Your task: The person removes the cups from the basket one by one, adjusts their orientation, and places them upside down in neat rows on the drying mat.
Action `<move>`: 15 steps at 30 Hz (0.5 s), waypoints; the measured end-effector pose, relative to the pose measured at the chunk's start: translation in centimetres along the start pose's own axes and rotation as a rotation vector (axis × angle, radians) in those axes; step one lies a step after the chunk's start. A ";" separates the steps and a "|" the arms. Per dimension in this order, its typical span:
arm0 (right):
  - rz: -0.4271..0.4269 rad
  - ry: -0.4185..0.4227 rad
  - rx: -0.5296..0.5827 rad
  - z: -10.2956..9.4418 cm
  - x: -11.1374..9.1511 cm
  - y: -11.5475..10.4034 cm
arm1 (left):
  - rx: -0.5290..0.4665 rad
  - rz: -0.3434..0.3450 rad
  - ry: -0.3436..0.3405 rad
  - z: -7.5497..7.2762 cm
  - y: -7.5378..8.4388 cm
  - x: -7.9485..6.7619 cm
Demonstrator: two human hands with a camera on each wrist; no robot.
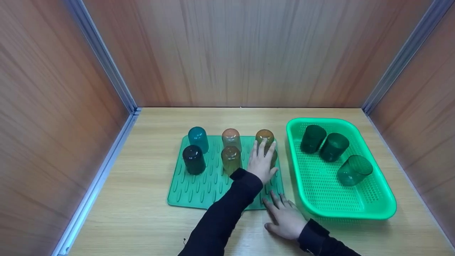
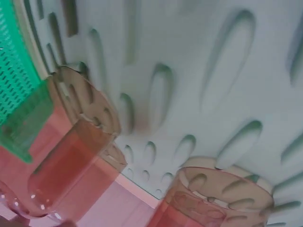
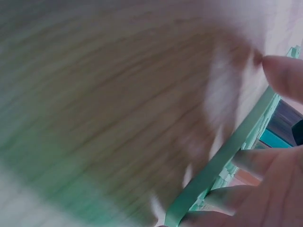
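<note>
Two amber glasses stand upside down at the right side of a green drying mat [image 1: 213, 192]: a back one [image 1: 265, 134] and a front one [image 1: 274, 158], partly covered by my left hand [image 1: 260, 163]. That hand lies over the front glass with its fingers spread and fairly straight. In the left wrist view, fingertips show at the bottom left by the base of an upturned glass [image 2: 71, 165]; another glass [image 2: 189, 203] stands lower right. My right hand [image 1: 286, 218] rests at the mat's near right corner, fingers on the mat edge [image 3: 222, 161] and thumb on the table.
Upturned on the mat are a blue glass [image 1: 199, 138], a dark glass [image 1: 194, 160], a pinkish glass [image 1: 231, 138] and an olive glass [image 1: 231, 160]. A green basket [image 1: 384, 199] at the right holds dark green glasses [image 1: 334, 145] and a teal glass [image 1: 354, 170].
</note>
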State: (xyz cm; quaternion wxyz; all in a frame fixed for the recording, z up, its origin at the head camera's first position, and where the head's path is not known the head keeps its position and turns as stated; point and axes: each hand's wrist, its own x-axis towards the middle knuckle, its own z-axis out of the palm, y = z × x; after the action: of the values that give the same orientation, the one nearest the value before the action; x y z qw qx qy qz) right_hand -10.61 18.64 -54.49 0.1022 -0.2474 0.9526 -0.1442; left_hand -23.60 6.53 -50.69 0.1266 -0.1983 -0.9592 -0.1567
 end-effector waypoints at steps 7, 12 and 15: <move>-0.023 0.135 -0.007 -1.4 0.1 -1.0 | -0.092 0.066 0.151 -1.3 0.3 -0.5; -0.046 0.289 0.011 -4.0 -0.2 -1.5 | -0.217 0.108 0.215 -2.3 0.5 -0.8; -0.054 0.367 0.012 -5.7 -0.4 -1.3 | -0.322 0.108 0.182 -2.8 0.8 -1.1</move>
State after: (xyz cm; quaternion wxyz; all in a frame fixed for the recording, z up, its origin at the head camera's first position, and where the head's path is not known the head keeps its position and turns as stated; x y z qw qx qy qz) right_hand -11.18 19.04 -48.71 -0.0757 -0.2417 0.9475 -0.1953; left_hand -21.79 5.85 -48.25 0.1877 -0.2522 -0.8942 -0.3186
